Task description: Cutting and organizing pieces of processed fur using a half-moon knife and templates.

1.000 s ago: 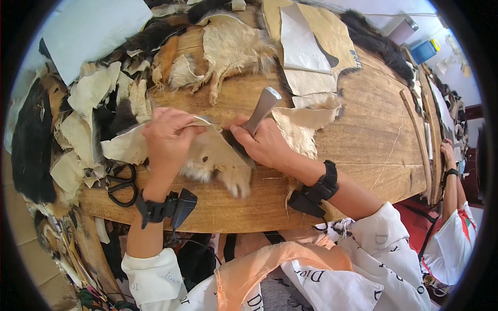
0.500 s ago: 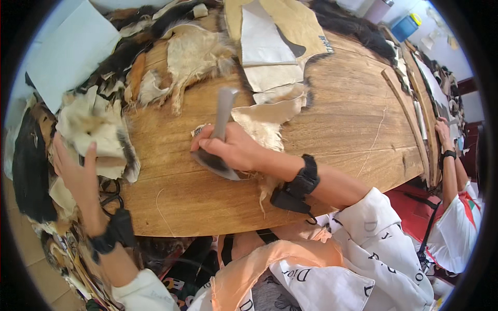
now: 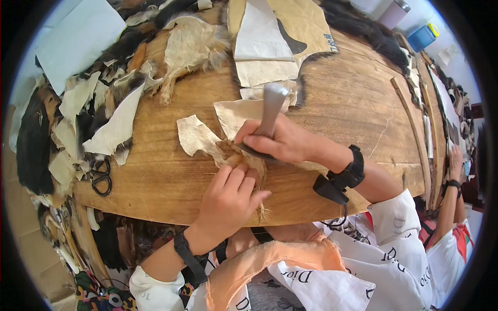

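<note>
While the right hand (image 3: 277,141) is closed around a metal-handled knife (image 3: 270,111), its pale handle rising up and away from the fist and its dark blade lying low beneath the fingers, the left hand (image 3: 231,199) rests flat with its fingers spread on a small pale pelt piece (image 3: 199,137) near the front edge of the wooden table (image 3: 342,98). That hand grips nothing; its fingertips press down on the tawny, furry end of the piece, just beside the blade, and a few loose hairs hang over the table edge under the palm. The pelt piece lies skin side up, its cream part spreading to the left of both hands. Just behind the right hand lies another cream skin scrap (image 3: 236,111), and beyond it flat paper patterns (image 3: 270,36) in white and tan. A heap of fur and skin offcuts (image 3: 93,109) covers the left end of the table, with black-handled scissors (image 3: 101,176) at its near edge. A larger light pelt (image 3: 192,44) lies at the far left. Both wrists wear black bands. At the far right, another person's arm (image 3: 451,199) reaches toward the same table.
</note>
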The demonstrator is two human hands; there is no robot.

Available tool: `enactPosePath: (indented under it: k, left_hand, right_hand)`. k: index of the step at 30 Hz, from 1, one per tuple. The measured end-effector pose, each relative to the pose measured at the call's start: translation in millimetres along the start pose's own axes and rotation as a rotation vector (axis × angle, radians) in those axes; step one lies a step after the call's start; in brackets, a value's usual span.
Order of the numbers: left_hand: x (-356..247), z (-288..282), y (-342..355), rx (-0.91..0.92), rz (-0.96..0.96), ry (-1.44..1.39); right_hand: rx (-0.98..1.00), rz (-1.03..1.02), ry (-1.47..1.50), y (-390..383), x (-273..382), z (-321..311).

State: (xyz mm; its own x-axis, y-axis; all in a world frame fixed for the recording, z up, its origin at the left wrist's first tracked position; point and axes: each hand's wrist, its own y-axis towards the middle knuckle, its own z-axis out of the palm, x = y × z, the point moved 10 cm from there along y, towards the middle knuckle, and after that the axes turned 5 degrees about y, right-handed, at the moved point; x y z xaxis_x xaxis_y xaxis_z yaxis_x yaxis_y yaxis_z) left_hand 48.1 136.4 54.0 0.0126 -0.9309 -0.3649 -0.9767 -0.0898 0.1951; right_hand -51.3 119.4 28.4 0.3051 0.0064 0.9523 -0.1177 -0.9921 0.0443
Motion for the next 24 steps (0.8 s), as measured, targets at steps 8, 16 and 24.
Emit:
enactPosePath:
  k: [8, 16, 24]
  left_hand:
    - [-13.7, 32.7, -0.3, 0.024, 0.003, 0.559]
    - [16.0, 25.3, 7.0, -0.037, -0.085, 0.258]
    - [53.3, -14.9, -3.1, -0.174, -0.499, -0.33]
  right_hand:
    - [0.063, -0.145, -0.107, 3.7, -8.1, 9.9]
    - [-0.054, -0.284, -0.254, 0.6, -14.0, 13.4]
    - [-0.036, -0.178, -0.082, -5.6, -15.0, 4.9]
